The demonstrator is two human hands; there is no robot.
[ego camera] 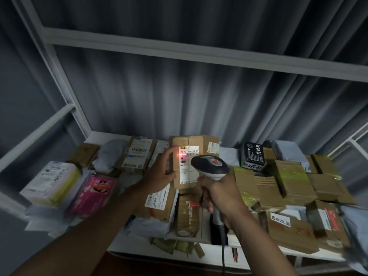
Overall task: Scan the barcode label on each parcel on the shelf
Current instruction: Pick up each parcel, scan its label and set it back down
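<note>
"What was the person doing when you stood there?"

"The left hand [162,172] held a brown box [186,164] up on its end, with the fingers curled round its left edge. The box stood among the other parcels on the white shelf [119,248]. The right hand [220,196] was wrapped tight round the handle of a scanner [210,166], and the scanner's head pointed at the white label [188,164] on the box."

"Did the red light hit the right spot?"

"I think not quite. The red line [181,155] sat near the top left of the label, half off its edge. The black bars looked to be just to the right of it, though the scanner hid part of them."

"So what would have helped?"

"I'd say turn the scanner a little to the right, so the line crossed all the bars. Holding the box still and keeping the thumb off the label would have helped too."
</note>
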